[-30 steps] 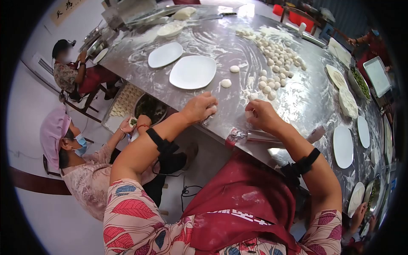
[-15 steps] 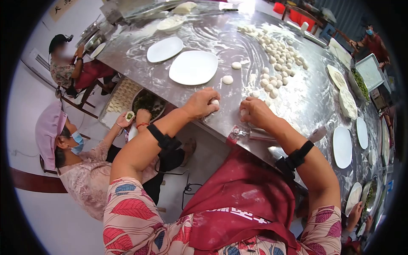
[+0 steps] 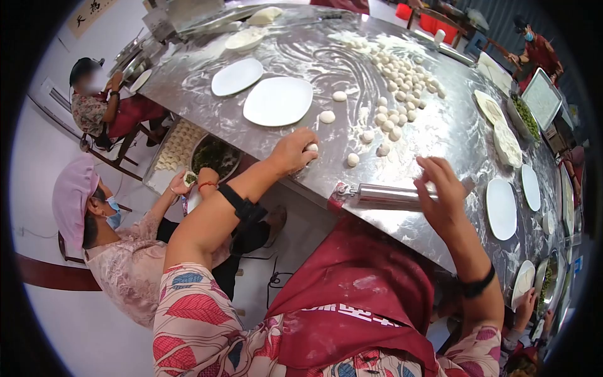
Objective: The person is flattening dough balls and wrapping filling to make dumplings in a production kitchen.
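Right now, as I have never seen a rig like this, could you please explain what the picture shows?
There is no machine here: one head-worn camera looks forward and down at a person's two bare hands. The left hand holds a small, round, white dough ball. The right hand is open, in front of a shiny, cylindrical metal roller; whether they touch is hard to tell. On the flour-dusted, grey metal table lie many more dough balls and several flat, white plates.

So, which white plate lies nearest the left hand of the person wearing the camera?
The big squarish plate, just beyond the wearer's left hand. The smaller plate beside it lies farther off, and the rest are farther still.
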`<state>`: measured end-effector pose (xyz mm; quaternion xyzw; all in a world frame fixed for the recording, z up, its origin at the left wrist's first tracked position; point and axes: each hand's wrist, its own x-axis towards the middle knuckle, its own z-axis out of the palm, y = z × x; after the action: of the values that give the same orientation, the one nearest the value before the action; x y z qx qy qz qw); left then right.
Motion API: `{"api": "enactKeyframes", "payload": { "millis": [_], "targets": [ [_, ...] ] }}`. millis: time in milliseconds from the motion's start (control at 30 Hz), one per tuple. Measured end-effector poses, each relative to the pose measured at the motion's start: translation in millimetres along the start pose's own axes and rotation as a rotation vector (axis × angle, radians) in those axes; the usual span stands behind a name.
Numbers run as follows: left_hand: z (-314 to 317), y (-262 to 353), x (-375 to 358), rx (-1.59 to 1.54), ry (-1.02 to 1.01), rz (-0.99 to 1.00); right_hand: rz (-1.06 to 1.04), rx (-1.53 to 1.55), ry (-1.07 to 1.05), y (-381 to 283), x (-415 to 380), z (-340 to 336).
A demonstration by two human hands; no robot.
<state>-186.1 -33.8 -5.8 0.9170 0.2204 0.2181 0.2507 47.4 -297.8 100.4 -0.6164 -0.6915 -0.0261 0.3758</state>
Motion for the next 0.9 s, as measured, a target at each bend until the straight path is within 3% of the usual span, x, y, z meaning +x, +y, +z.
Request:
{"api": "enactKeyframes", "payload": {
  "millis": [100,200,300,400,533,700,833,900],
  "targets": [
    [-10.8,14.0,1.7,0.194,-0.066,0.036,-0.096,-0.262,0.166,1.2,-54.5,-43.1],
    [-9.6,31.1,16.0,0.249,0.168,0.07,-0.01,-0.338,0.243,21.3,-112.0,-68.5],
    [15.6,26.4,34.5,0.406,0.169,0.06,0.122,-0.415,0.218,45.5,-153.2,-70.8],
    [30.8,32.5,34.4,0.626,-0.167,-0.09,0.23,-0.491,0.089,77.7,-185.1,-61.8],
    [33.8,19.9,35.4,0.542,-0.158,-0.062,0.326,-0.488,0.044,88.7,-196.5,-48.7],
    [35.5,44.0,38.5,0.447,-0.083,-0.107,0.262,-0.506,0.041,91.9,-196.2,-52.1],
    [52.7,84.1,57.2,0.363,-0.122,0.116,0.261,-0.492,0.031,83.6,-191.3,-52.0],
    [67.4,80.2,67.1,0.426,-0.193,0.131,0.241,-0.484,0.032,85.7,-191.7,-52.1]
  ]
}}
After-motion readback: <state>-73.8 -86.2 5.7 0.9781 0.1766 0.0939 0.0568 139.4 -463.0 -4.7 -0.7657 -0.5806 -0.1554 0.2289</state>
